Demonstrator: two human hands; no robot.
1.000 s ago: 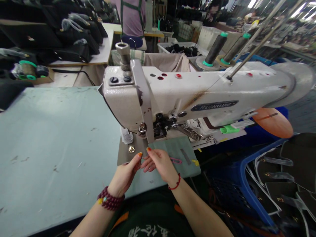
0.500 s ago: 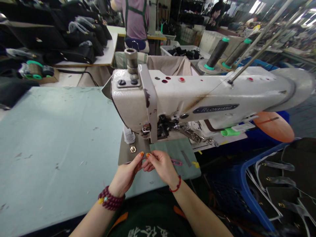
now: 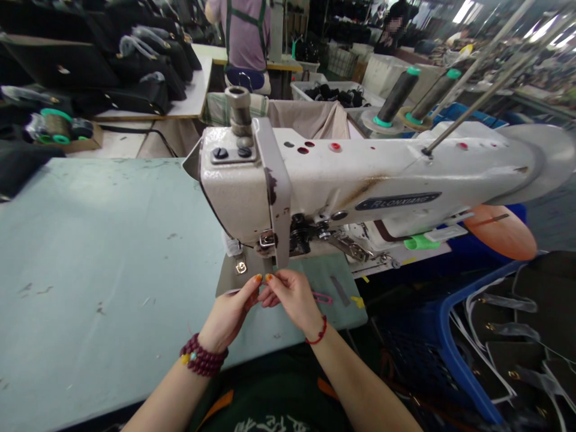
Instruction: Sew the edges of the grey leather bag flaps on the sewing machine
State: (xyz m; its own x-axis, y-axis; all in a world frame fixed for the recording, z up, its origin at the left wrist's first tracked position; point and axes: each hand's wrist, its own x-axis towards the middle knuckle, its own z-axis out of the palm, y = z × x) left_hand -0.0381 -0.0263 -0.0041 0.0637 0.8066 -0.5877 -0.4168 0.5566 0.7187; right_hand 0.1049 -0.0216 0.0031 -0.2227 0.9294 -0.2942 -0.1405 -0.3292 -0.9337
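My left hand (image 3: 230, 311) and my right hand (image 3: 291, 298) meet at the near edge of a flat grey-brown panel (image 3: 230, 281). Both are closed in a pinch, thumb tips almost touching. Whatever lies between the fingertips is too small or hidden to name. The panel rests on the machine bed, its far part under the head of a white sewing machine (image 3: 245, 198). On it sits a short strap with a metal buckle (image 3: 240, 265), partly wrapped in white film. A pink loop-shaped tool (image 3: 323, 298) lies just right of my right hand.
A pale green table (image 3: 99, 258) extends left. Dark thread cones (image 3: 398, 99) stand behind the machine. At the right is a blue basket (image 3: 443, 324) holding dark panels with white edges. Black bags (image 3: 139, 99) fill a table at the back left, and a person (image 3: 248, 42) sits beyond.
The view has shifted slightly. The buckle and panel appear a little farther under the machine head. Both hands keep their pinch at nearly the same spot.
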